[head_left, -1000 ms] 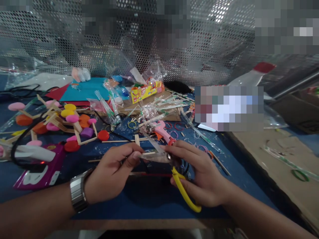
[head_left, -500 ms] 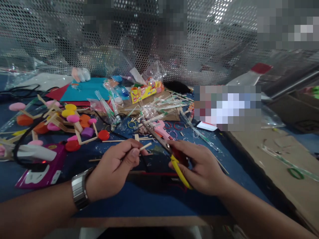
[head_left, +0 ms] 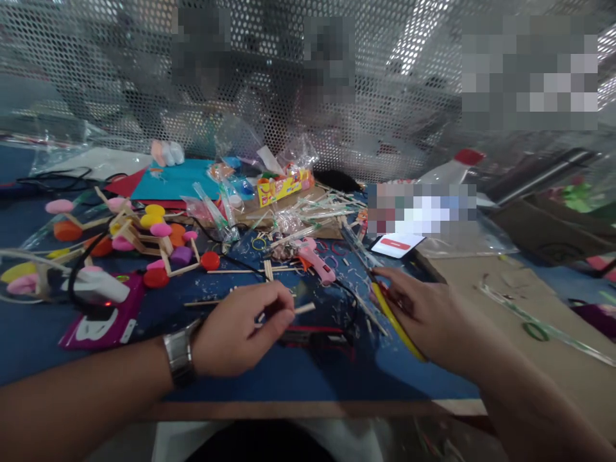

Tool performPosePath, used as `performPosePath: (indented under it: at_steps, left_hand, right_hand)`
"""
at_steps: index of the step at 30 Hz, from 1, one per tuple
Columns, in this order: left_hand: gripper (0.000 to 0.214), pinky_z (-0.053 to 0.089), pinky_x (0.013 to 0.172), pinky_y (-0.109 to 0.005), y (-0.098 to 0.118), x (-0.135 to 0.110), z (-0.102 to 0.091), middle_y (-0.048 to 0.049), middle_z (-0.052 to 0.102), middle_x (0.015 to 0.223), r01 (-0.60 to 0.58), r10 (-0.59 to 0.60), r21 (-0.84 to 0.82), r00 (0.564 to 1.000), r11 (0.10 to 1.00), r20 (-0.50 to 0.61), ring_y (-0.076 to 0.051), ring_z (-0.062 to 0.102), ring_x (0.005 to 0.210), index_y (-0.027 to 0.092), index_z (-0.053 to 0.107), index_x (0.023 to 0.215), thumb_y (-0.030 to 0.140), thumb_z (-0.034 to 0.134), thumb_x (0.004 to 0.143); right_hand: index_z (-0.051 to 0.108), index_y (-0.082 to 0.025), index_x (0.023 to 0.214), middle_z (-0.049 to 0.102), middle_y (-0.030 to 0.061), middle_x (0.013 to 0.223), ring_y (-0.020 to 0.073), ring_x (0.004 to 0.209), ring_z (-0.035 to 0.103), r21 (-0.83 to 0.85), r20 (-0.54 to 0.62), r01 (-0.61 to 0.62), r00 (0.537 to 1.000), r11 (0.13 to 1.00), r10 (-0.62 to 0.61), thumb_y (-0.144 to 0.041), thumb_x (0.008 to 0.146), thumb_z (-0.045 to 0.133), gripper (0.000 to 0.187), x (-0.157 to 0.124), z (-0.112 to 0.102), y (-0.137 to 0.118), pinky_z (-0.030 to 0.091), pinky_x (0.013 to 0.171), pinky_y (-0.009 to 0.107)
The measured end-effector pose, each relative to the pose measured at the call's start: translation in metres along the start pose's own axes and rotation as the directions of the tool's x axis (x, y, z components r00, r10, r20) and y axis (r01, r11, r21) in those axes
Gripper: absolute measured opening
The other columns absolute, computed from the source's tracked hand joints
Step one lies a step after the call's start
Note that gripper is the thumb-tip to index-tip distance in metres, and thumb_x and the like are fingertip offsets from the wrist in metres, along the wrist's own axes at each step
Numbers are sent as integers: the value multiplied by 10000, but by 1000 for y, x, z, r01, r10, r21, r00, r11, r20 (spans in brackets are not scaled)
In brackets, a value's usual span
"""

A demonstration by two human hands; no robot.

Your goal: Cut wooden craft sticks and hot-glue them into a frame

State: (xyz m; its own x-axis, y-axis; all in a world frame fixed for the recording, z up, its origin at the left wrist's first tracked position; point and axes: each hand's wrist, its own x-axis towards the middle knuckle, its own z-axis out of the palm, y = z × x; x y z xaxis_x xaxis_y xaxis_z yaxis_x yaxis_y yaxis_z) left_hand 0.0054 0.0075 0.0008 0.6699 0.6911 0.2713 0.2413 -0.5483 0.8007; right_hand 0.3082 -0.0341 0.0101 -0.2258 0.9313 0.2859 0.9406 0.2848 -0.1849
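Note:
Between the thumb and fingers of my left hand (head_left: 243, 327) is a short wooden stick (head_left: 305, 308), its pale end pointing right. My right hand (head_left: 428, 314) grips scissors with a yellow handle (head_left: 392, 317); their blades point up and left, apart from the stick. A pink glue gun (head_left: 315, 260) lies on the blue table beyond my hands, among loose sticks (head_left: 268, 269) and small scraps. At the left stands a structure of wooden sticks (head_left: 137, 237) with pink, yellow, orange, red and purple discs on it.
A purple packet (head_left: 103, 314) and a white plug with a red light (head_left: 103, 287) are at the left. Behind lie blue sheets (head_left: 178, 179), a yellow box (head_left: 283, 187) and plastic wrappers. A lit phone (head_left: 397, 244) and cardboard (head_left: 486, 301) are on the right.
My right hand has moved right with the scissors, away from the stick. My left hand, still holding the stick, sits slightly lower and further right in view. The camera view has shifted.

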Motion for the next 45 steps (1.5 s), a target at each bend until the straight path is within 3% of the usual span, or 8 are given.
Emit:
performPosePath:
  at_steps: [6,12,18,24,29,31,37,45]
  left_hand:
    - [116,459,762,-285,2,-3,4,-42,645,855,-237,238,-20,965,971,113,-167,567,812,188,585,896,205,506,979]
    - [158,446,664,-266,0,0,1,-14,607,801,-6,1,-83,998,996,-59,-143,541,719,188,574,902,281,491,999]
    - [160,415,587,-241,-8,7,1,13,527,747,122,-215,-315,935,941,-281,-118,469,653,179,548,916,318,515,987]
    - [319,422,581,-238,-14,12,1,29,556,746,87,-284,-470,886,878,-367,-109,481,621,174,495,1282,223,528,969]
    - [258,428,592,-254,-14,14,-6,17,548,799,-18,-235,-448,832,894,-502,-106,480,636,207,575,1234,245,538,981]
    - [239,424,587,-262,-13,15,-9,14,553,810,-64,-210,-445,814,893,-541,-107,481,633,221,579,1216,259,549,982]
    - [280,408,546,-250,-12,14,-11,20,541,789,-116,-192,-464,804,878,-563,-105,481,616,220,540,1248,277,573,975]
    - [278,437,547,-233,-13,15,-8,10,563,772,-128,-174,-433,788,892,-591,-106,499,601,200,561,1238,236,563,962]
  right_hand:
    - [670,-276,1147,617,9,464,236,289,537,-53,-91,60,994,997,-65,-291,938,513,262,-38,10,1,324,316,339]
    - [697,-196,1121,799,75,825,284,623,759,-242,3,-28,1000,970,30,-344,942,501,304,-49,20,15,531,454,335]
    - [695,-198,1110,757,87,857,244,604,725,-231,12,44,999,972,-42,-353,932,549,277,-32,10,20,551,502,349]
    - [687,-180,1129,744,114,1031,270,929,736,-21,164,245,957,969,-239,-176,958,490,261,11,1,-36,601,790,424]
    - [687,-152,1171,706,133,1121,281,1000,697,132,390,384,828,914,-404,-237,956,576,257,62,18,-99,559,874,426]
    - [678,-144,1205,681,154,1208,287,992,692,145,398,400,814,905,-423,-302,964,595,300,80,30,-112,550,863,427]
    - [641,-92,1283,638,192,1331,315,1135,597,259,333,552,720,793,-610,-412,854,759,548,103,56,-121,471,1022,466]
    - [698,-63,1148,688,212,1210,312,1130,608,190,304,632,690,751,-657,-425,865,728,461,104,59,-128,509,987,449]
